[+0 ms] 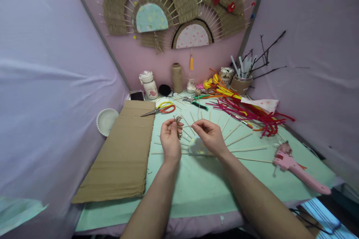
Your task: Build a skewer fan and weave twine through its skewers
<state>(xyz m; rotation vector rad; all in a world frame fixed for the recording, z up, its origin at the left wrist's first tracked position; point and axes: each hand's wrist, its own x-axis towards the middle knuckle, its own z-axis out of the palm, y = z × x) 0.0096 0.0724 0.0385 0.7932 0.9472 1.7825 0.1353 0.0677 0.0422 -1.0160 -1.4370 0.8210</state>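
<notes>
My left hand (170, 140) is closed around a small frayed bundle of brown twine (178, 120), its ends sticking out above and below the fingers. Thumb and forefinger of my right hand (209, 136) pinch a thin twine strand (187, 126) that stretches across from the bundle. Both hands are raised over a fan frame on the table. The frame has a pale floral half-round base (195, 146), partly covered by my right hand, with thin sticks (246, 149) spreading out from it.
Cardboard (123, 149) lies left, beside scissors (161, 109). A pink glue gun (294, 166) rests at the right. Behind are green-handled pliers (196, 101), bright pipe cleaners (241, 110), a twine spool (176, 78) and a white bottle (149, 85). Finished fans (151, 16) hang on the back wall.
</notes>
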